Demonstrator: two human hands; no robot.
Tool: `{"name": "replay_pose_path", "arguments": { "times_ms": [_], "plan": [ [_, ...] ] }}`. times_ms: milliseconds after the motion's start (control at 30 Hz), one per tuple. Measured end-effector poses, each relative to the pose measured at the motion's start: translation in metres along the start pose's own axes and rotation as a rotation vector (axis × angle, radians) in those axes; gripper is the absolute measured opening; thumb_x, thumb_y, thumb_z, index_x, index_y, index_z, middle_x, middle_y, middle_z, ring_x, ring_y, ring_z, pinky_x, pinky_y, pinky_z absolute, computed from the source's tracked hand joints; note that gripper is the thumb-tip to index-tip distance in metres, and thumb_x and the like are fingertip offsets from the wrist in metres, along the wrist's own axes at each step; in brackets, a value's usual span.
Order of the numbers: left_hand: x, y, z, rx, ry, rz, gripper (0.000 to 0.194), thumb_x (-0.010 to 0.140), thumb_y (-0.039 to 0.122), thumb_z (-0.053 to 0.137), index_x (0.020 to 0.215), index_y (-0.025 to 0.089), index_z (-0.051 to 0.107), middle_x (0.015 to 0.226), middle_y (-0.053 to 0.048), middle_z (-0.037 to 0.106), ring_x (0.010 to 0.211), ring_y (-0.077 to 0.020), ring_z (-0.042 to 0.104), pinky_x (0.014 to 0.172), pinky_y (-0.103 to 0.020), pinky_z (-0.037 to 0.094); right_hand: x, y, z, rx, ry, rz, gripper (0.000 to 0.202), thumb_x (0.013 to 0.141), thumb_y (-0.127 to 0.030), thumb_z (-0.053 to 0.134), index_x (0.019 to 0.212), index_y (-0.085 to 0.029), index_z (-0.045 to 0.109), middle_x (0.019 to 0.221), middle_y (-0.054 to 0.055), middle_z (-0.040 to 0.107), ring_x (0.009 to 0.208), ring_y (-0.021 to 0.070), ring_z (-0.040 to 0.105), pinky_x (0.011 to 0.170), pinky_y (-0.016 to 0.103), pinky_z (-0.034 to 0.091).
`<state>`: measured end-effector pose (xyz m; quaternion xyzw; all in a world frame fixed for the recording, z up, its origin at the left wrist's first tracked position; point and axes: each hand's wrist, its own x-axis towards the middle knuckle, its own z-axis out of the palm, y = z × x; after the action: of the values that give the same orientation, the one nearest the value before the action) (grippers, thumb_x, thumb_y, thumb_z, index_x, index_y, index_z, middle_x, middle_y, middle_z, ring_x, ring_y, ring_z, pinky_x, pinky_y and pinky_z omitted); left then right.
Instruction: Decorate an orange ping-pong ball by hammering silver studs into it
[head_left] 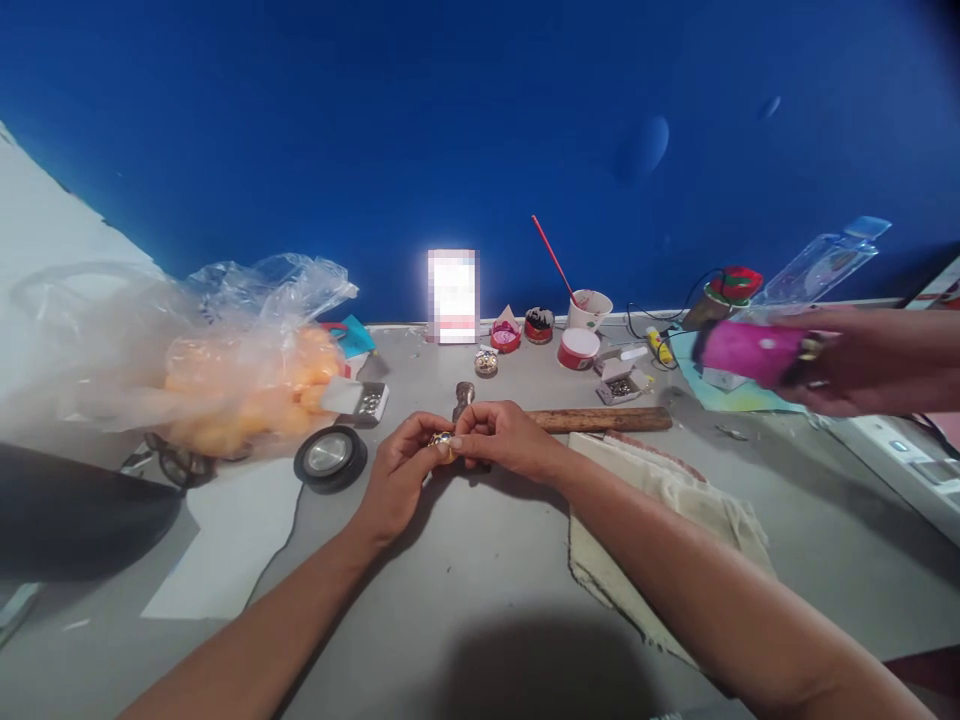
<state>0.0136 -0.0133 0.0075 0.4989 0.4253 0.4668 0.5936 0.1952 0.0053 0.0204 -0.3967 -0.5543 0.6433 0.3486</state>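
Observation:
My left hand (pixel 409 465) and my right hand (pixel 504 438) meet above the table, both closed with fingertips pinching a small, shiny gold-and-silver metal piece (pixel 442 440). Fingers cover much of it, so its exact kind is unclear. Just behind and beneath my hands lies a hammer, its metal head (pixel 465 393) partly hidden and its wooden handle (pixel 607 420) stretching right. A folded cream cloth (pixel 667 500) sits under my right forearm. Left of my left hand is a round black disc with a metal centre (pixel 328 457).
Another person's hand (pixel 862 365) holds a blurred pink object (pixel 750 350) at right. Orange items in a clear plastic bag (pixel 255 370) stand left. A lit screen (pixel 454 295), a paper cup (pixel 589 310), a red-and-white tub (pixel 578 349) and small boxes (pixel 621 380) line the back.

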Motion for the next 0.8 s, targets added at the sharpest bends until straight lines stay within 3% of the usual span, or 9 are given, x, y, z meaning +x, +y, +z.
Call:
{"name": "replay_pose_path", "arguments": {
  "times_ms": [233, 467, 667, 800],
  "plan": [
    [0.0, -0.008, -0.002, -0.092, 0.039, 0.035, 0.032, 0.08, 0.03, 0.081, 0.109, 0.023, 0.07, 0.097, -0.002, 0.073, 0.082, -0.0162, 0.066, 0.067, -0.026, 0.05, 0.0, -0.004, -0.001, -0.03, 0.169, -0.075, 0.029, 0.074, -0.044, 0.079, 0.072, -0.019, 0.062, 0.062, -0.001, 0.065, 0.053, 0.0104, 0.051, 0.051, 0.024, 0.038],
    [-0.004, 0.001, 0.0, 0.086, 0.022, 0.097, 0.022, 0.083, 0.032, 0.079, 0.101, 0.021, 0.076, 0.085, -0.003, 0.073, 0.076, -0.0165, 0.064, 0.069, -0.029, 0.052, -0.001, -0.002, -0.002, -0.187, 0.157, -0.107, 0.024, 0.079, -0.041, 0.072, 0.074, -0.02, 0.061, 0.065, 0.0, 0.066, 0.054, 0.0119, 0.052, 0.052, 0.026, 0.039],
    [0.0, -0.001, -0.003, 0.118, 0.043, 0.137, 0.042, 0.074, 0.031, 0.085, 0.112, 0.019, 0.072, 0.099, -0.004, 0.073, 0.084, -0.0177, 0.067, 0.076, -0.031, 0.057, -0.002, -0.008, -0.021, -0.781, 0.338, -0.195, 0.005, 0.08, -0.02, 0.062, 0.083, -0.021, 0.066, 0.083, 0.001, 0.071, 0.075, 0.0159, 0.06, 0.068, 0.028, 0.04],
    [0.003, -0.002, -0.006, 0.172, 0.116, 0.109, 0.044, 0.072, 0.026, 0.084, 0.113, 0.019, 0.069, 0.095, -0.003, 0.072, 0.081, -0.0159, 0.067, 0.074, -0.028, 0.056, -0.004, -0.009, -0.036, -1.148, 0.25, -0.106, 0.02, 0.079, -0.023, 0.066, 0.099, -0.022, 0.068, 0.099, 0.005, 0.07, 0.09, 0.0209, 0.061, 0.072, 0.03, 0.038]
  ]
}}
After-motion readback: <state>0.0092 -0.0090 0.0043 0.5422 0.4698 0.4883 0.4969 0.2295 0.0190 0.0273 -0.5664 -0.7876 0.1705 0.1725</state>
